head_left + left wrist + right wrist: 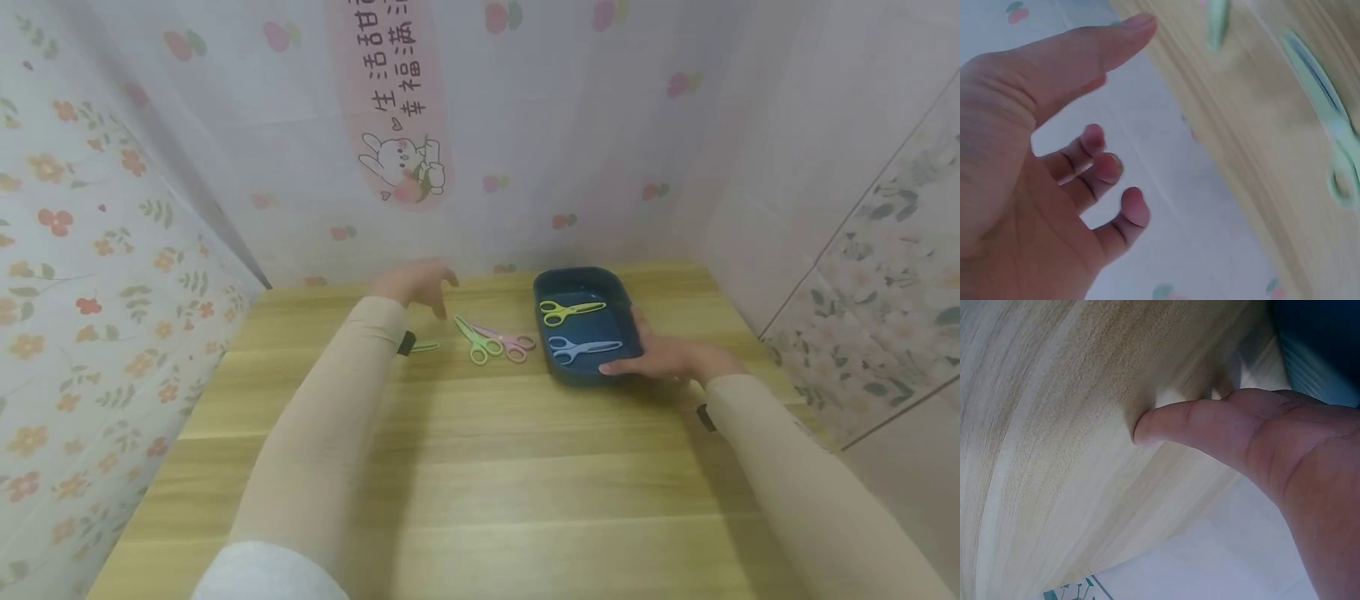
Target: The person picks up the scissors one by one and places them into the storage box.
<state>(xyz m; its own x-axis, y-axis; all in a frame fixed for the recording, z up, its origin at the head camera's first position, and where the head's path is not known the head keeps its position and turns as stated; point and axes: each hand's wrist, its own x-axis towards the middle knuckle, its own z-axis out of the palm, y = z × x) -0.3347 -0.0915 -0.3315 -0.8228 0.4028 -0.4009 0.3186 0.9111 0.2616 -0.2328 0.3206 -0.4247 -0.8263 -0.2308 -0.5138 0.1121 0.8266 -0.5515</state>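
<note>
My left hand hovers over the table's back edge, holding nothing, its fingers loosely bent with the thumb apart. Just right of it, light green scissors lie across pink scissors on the table. A further green piece pokes out from behind the left wrist, mostly hidden. In the left wrist view, green scissors appear at the right. My right hand holds a dark blue tray by its right side, thumb over the rim. Inside lie yellow-green scissors and blue scissors.
The wooden table meets a printed curtain at the back. A floral curtain hangs along the left side, another floral panel along the right.
</note>
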